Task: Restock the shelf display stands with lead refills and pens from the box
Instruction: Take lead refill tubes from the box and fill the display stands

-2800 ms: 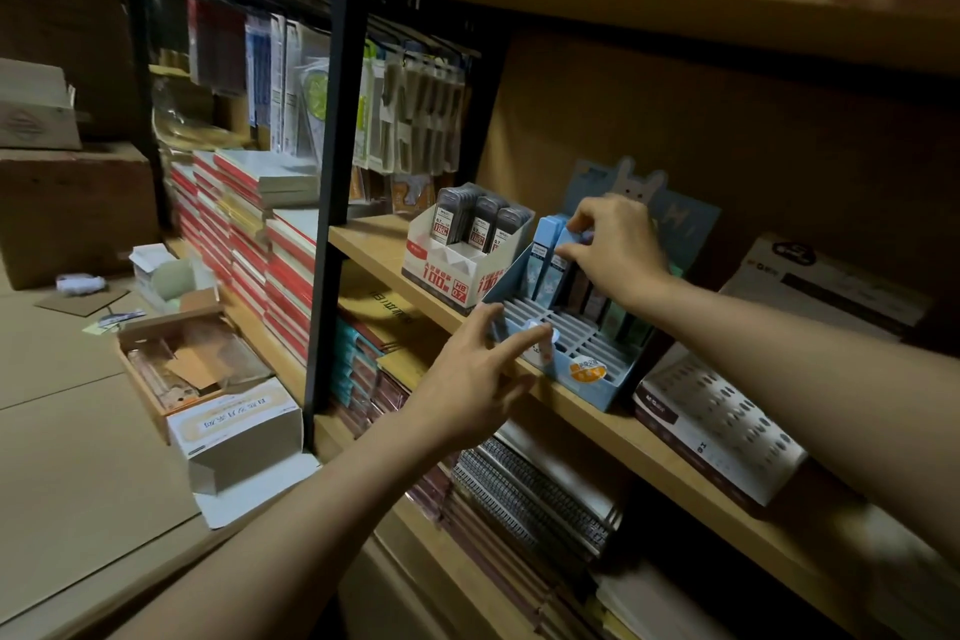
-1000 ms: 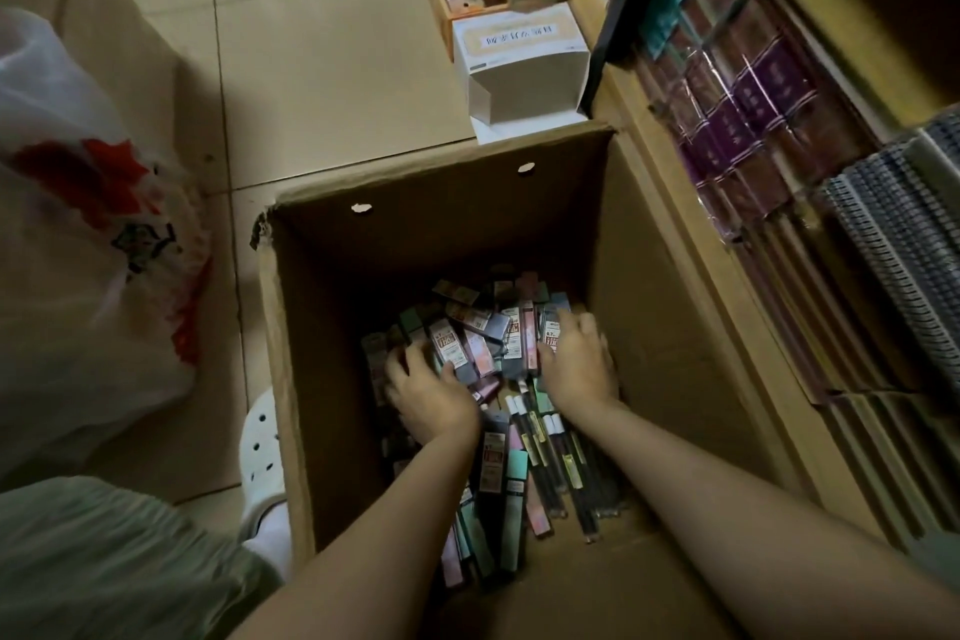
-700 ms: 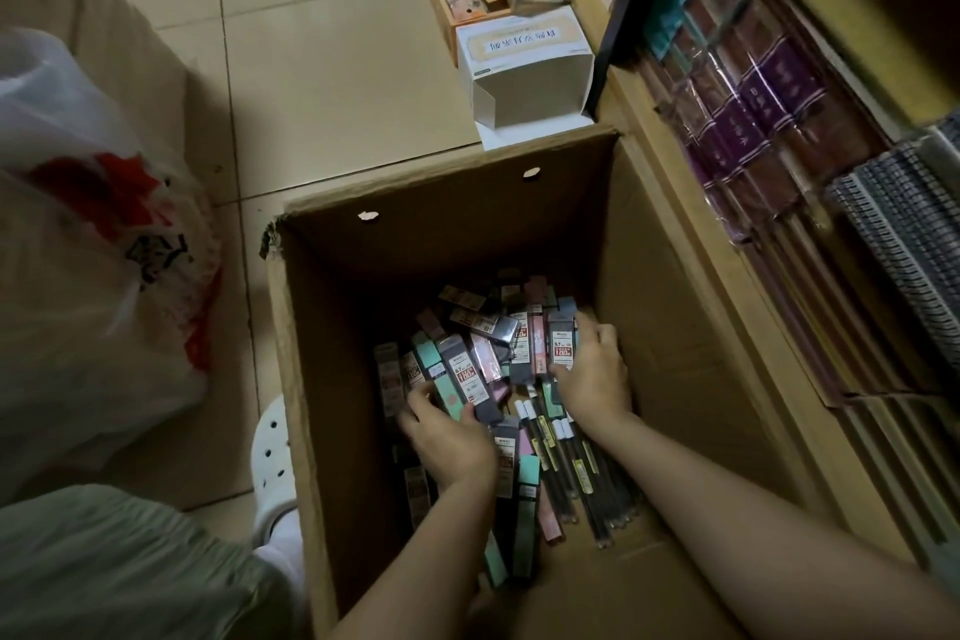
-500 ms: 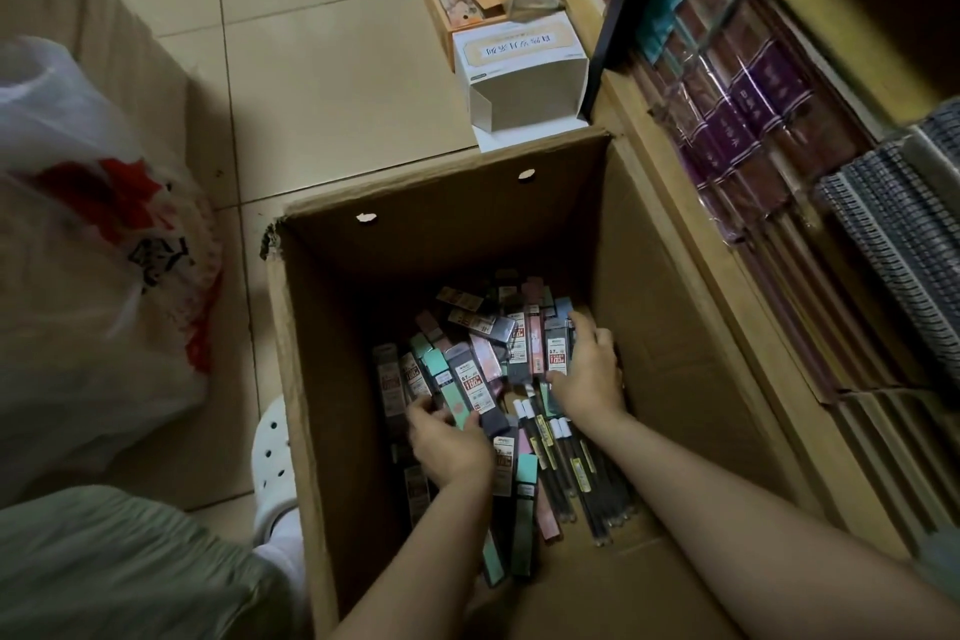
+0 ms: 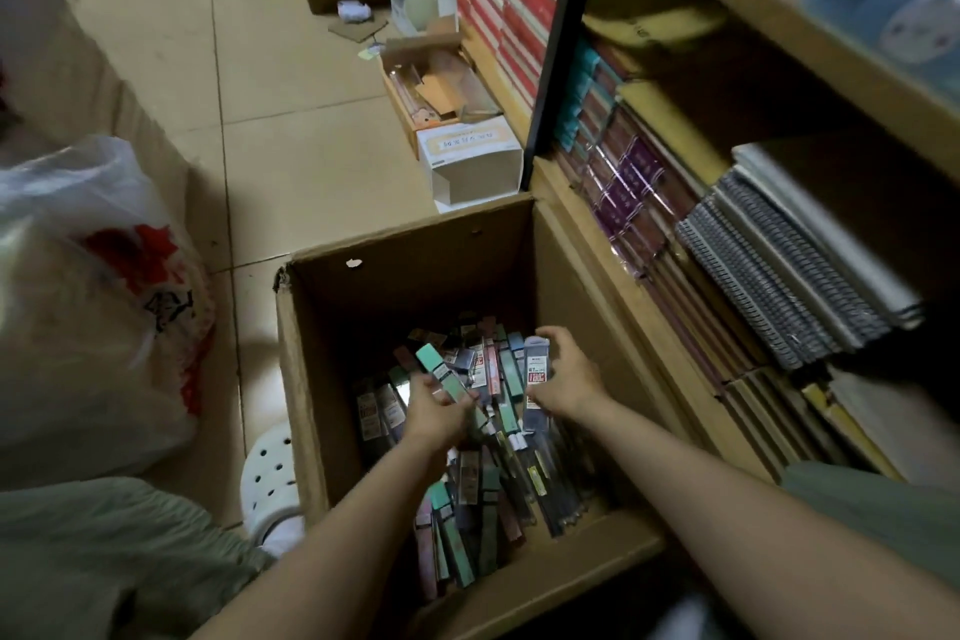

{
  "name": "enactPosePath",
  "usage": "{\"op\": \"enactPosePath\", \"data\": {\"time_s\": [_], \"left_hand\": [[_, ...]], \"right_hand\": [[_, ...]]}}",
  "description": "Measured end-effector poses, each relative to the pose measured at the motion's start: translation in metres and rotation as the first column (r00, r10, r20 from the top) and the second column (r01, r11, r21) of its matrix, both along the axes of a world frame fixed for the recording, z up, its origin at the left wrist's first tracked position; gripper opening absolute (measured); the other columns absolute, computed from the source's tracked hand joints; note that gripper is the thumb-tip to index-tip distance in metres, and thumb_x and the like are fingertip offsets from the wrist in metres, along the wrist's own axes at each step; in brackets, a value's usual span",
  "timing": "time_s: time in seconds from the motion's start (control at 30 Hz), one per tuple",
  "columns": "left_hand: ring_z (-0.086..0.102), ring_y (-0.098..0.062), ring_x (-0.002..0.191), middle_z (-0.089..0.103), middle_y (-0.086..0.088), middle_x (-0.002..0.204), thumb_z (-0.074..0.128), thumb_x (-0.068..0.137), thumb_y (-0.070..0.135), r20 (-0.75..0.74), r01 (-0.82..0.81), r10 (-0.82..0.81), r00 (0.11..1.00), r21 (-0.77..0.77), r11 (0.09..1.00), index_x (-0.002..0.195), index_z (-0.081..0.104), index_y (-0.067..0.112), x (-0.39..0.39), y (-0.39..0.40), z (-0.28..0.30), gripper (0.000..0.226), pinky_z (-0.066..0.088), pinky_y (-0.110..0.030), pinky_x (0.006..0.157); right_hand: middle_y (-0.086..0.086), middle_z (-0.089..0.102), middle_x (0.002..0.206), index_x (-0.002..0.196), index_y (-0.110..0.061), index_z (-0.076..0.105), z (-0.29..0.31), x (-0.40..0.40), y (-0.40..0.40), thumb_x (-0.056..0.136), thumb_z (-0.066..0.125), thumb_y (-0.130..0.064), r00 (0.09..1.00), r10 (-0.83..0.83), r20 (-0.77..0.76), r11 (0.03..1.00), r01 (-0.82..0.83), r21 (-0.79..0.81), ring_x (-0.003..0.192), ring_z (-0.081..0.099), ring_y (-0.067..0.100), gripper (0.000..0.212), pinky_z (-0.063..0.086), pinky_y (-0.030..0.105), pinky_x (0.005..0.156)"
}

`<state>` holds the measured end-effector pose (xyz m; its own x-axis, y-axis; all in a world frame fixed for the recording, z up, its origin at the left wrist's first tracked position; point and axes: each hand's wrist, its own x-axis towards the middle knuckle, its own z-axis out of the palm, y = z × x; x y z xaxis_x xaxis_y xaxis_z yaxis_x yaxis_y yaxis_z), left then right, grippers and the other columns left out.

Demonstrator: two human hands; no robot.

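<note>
1. Lead refills and pens [image 5: 480, 437] are lying in a loose heap at the bottom of the open cardboard box [image 5: 306, 379], slim packs in green, pink, grey and dark colours pointing every way.
2. Inside the box, above the heap, the left hand [image 5: 434, 413] is gripping a mint-green pack [image 5: 441, 372], fingers curled round its lower end while its top is tilting up and away.
3. Toward the box's shelf-side wall, the right hand [image 5: 566, 377] is pinching a grey-blue pack [image 5: 537, 382] with a red and white label, holding it nearly upright, its other fingers arching over the top.
4. Both forearms are reaching down over the box's near rim.
5. Just beyond the box's far wall a small white carton [image 5: 470, 161] is sitting on the tiled floor [image 5: 291, 120], with an open brown tray [image 5: 431, 91] touching its far side.
6. Against the box's right side the wooden shelf unit [image 5: 670, 343] is standing, spiral notebooks [image 5: 779, 276] and purple wrapped books [image 5: 628, 182] stacked in it.
7. Left of the box a white plastic bag [image 5: 88, 307] with red print is slumping on the floor.
</note>
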<state>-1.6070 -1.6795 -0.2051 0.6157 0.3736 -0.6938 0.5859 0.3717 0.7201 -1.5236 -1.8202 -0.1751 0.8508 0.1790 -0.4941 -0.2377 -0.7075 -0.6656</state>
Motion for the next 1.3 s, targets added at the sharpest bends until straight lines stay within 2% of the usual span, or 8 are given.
{"op": "enactPosePath", "data": {"time_s": [0.1,0.2,0.33,0.47,0.63,0.87,1.03,1.3], "left_hand": [[0.068,-0.025,0.091,0.063,-0.012,0.107,0.059,0.086,-0.01,0.145,0.28,-0.276,0.95,-0.008,0.96,0.131,0.028,0.039,0.015,0.016,0.045,0.074,0.06,-0.044,0.071],[0.068,-0.027,0.094,0.06,-0.015,0.11,0.066,0.081,-0.009,0.212,0.537,-0.556,0.804,0.144,0.831,0.138,0.012,0.055,0.038,0.03,0.106,0.101,0.059,-0.035,0.061],[0.063,-0.024,0.107,0.055,-0.011,0.12,0.074,0.077,-0.005,0.185,0.648,-0.817,0.546,0.525,0.552,0.145,0.01,0.034,0.071,0.027,0.186,0.101,0.059,-0.03,0.072],[0.069,-0.025,0.097,0.067,-0.016,0.107,0.067,0.081,-0.011,0.19,0.671,-0.894,0.406,0.602,0.433,0.144,0.009,0.035,0.09,0.014,0.238,0.097,0.058,-0.047,0.083],[0.068,-0.026,0.097,0.063,-0.012,0.112,0.061,0.084,-0.011,0.338,0.653,-0.853,0.396,0.55,0.521,0.143,0.008,0.054,0.105,0.006,0.275,0.102,0.06,-0.045,0.073],[0.072,-0.018,0.089,0.069,-0.008,0.107,0.064,0.084,-0.003,0.607,0.587,-0.629,0.487,0.306,0.75,0.147,0.015,0.039,0.147,-0.007,0.317,0.09,0.06,-0.038,0.066],[0.073,-0.017,0.087,0.075,-0.006,0.098,0.061,0.085,-0.002,0.675,0.604,-0.52,0.524,0.136,0.785,0.127,0.031,0.031,0.167,-0.013,0.316,0.061,0.058,-0.032,0.06],[0.073,-0.017,0.088,0.073,-0.007,0.102,0.057,0.09,-0.002,0.708,0.611,-0.486,0.513,0.097,0.786,0.116,0.041,0.031,0.195,-0.017,0.32,0.045,0.058,-0.029,0.059]], "right_hand": [[0.009,0.064,0.1,0.116,-0.028,0.04,0.042,0.004,-0.004,0.074,0.075,0.003,0.998,0.006,0.064,0.998,-0.01,0.056,0.089,0.067,0.026,0.063,0.059,0.046,0.074],[0.0,0.058,0.094,0.111,-0.031,0.034,0.094,0.016,-0.012,0.076,0.076,-0.002,0.975,0.013,0.221,0.995,-0.035,0.094,0.084,0.064,0.017,0.062,0.058,0.038,0.069],[0.0,0.063,0.103,0.115,-0.032,0.034,0.17,0.023,-0.029,0.083,0.074,-0.011,0.902,-0.025,0.432,0.991,-0.036,0.132,0.093,0.064,0.014,0.055,0.056,0.04,0.085],[-0.003,0.065,0.106,0.112,-0.033,0.033,0.219,0.014,-0.05,0.086,0.071,-0.013,0.814,-0.121,0.568,0.98,0.006,0.2,0.087,0.068,0.012,0.05,0.059,0.041,0.076],[-0.006,0.063,0.103,0.107,-0.036,0.035,0.272,0.018,-0.076,0.088,0.07,-0.018,0.702,-0.248,0.667,0.962,0.098,0.254,0.084,0.067,0.007,0.044,0.059,0.034,0.07],[-0.009,0.056,0.1,0.11,-0.025,0.037,0.363,0.063,-0.094,0.087,0.071,-0.013,0.491,-0.335,0.804,0.942,0.173,0.287,0.08,0.068,0.003,0.043,0.054,0.015,0.059],[-0.01,0.049,0.099,0.111,-0.022,0.036,0.42,0.113,-0.086,0.085,0.073,-0.012,0.36,-0.239,0.902,0.963,0.211,0.17,0.092,0.057,0.011,0.046,0.052,0.027,0.076],[-0.001,0.054,0.092,0.108,-0.013,0.044,0.414,0.195,-0.055,0.081,0.077,-0.009,0.385,-0.055,0.921,0.941,0.329,-0.081,0.084,0.059,0.019,0.044,0.057,0.035,0.073]]}}
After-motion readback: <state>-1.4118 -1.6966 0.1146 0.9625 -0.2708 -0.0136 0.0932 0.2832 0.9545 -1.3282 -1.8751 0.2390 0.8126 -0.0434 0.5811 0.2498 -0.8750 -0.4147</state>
